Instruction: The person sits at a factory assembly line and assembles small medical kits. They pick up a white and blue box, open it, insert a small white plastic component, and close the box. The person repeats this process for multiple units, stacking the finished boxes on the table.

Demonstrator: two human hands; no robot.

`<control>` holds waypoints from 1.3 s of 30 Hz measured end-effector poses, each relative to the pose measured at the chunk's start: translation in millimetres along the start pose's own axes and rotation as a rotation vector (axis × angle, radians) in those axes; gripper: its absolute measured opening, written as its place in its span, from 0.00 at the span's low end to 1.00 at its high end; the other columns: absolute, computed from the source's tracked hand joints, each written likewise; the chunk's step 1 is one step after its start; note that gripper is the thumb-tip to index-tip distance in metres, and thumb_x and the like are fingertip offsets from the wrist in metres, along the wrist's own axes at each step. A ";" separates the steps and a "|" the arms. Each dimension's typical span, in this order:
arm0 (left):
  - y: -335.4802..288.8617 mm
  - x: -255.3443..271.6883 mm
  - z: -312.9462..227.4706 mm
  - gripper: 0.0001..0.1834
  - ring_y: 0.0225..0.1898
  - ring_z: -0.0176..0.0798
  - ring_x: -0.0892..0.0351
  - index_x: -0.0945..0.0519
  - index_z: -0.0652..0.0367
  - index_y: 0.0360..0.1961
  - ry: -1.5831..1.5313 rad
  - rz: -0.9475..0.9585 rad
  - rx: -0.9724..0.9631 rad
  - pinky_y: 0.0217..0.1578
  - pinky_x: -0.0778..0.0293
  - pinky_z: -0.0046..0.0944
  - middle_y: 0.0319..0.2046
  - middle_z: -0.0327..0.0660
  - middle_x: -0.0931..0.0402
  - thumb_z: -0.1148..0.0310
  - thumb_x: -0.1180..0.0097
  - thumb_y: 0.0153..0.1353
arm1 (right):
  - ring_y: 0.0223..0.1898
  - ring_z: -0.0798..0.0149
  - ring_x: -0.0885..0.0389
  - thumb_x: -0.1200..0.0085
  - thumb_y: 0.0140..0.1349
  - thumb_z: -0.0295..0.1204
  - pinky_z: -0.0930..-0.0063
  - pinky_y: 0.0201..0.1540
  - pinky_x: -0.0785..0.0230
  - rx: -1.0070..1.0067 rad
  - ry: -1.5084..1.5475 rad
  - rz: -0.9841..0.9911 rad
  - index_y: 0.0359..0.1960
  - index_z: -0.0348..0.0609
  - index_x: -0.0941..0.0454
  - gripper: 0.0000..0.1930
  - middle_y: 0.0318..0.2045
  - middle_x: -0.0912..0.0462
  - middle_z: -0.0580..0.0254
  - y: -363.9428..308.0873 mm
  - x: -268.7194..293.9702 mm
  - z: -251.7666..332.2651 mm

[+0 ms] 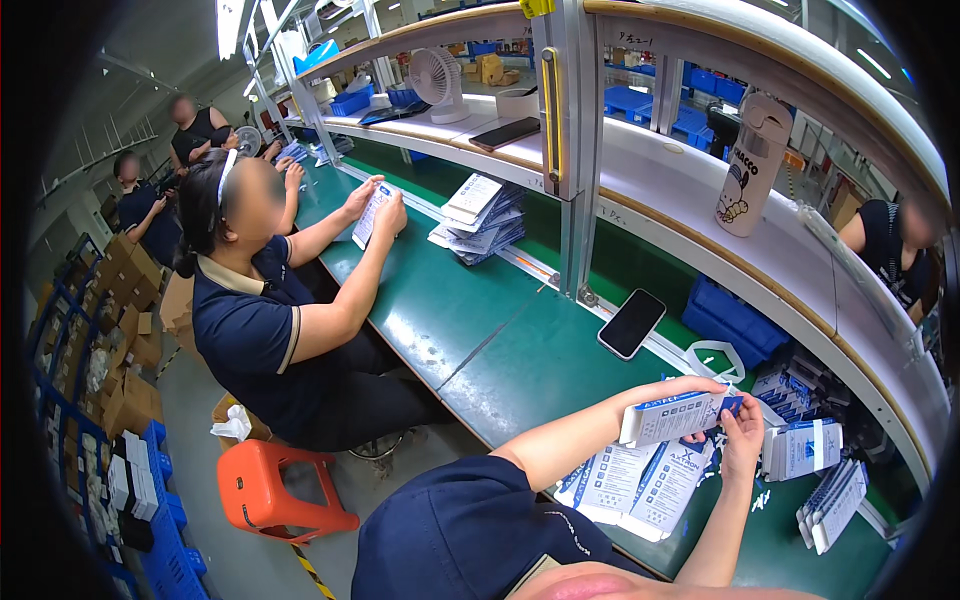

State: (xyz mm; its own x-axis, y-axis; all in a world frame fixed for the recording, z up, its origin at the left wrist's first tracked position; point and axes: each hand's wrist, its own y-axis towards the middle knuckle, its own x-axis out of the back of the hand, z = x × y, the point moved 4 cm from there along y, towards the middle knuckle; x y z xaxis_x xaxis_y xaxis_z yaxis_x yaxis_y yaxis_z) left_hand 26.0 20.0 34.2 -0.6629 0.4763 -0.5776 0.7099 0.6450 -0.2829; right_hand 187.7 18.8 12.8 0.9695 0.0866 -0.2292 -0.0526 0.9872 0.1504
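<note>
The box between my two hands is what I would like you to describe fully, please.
The box is narrow, white with blue areas and dark print, and looks like thin cardboard. It is held slightly tilted over other white-and-blue cartons, a printed face toward the camera. The left hand holds it from behind; the right hand grips its blue end. Whether that end is open is unclear.

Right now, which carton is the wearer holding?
The raised carton in the left hand and right hand; the cartons beneath it lie on the table.
</note>
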 end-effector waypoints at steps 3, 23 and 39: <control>-6.2 -3.0 -0.2 0.25 0.27 0.34 0.24 0.23 0.54 0.42 0.042 -0.038 0.010 0.28 0.27 0.30 0.31 0.41 0.25 0.44 0.47 0.55 | 0.41 0.75 0.29 0.49 0.60 0.20 0.81 0.46 0.39 -0.051 0.033 0.072 0.44 0.41 0.33 0.12 0.40 0.25 0.64 0.6 4.7 -6.7; -13.5 -4.3 -0.5 0.21 0.25 0.35 0.23 0.23 0.55 0.38 0.002 -0.062 0.026 0.26 0.24 0.31 0.29 0.41 0.25 0.48 0.46 0.56 | 0.42 0.73 0.28 0.53 0.65 0.26 0.78 0.49 0.40 -0.092 -0.007 -0.004 0.49 0.41 0.34 0.12 0.42 0.23 0.59 -1.7 -6.4 -5.8; -10.9 -4.0 -0.8 0.23 0.25 0.35 0.23 0.22 0.56 0.39 0.044 -0.027 0.086 0.27 0.25 0.31 0.28 0.42 0.24 0.47 0.44 0.55 | 0.41 0.71 0.28 0.43 0.57 0.23 0.76 0.47 0.37 -0.071 -0.074 0.146 0.55 0.43 0.40 0.25 0.38 0.26 0.64 -8.0 -15.5 9.4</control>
State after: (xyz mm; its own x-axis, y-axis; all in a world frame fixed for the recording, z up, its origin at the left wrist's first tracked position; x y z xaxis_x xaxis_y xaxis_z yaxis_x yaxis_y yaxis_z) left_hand 20.7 11.5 40.3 -0.6907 0.4865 -0.5350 0.7081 0.6052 -0.3639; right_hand 175.3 8.4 24.1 0.9652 0.2226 -0.1375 -0.2087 0.9720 0.1081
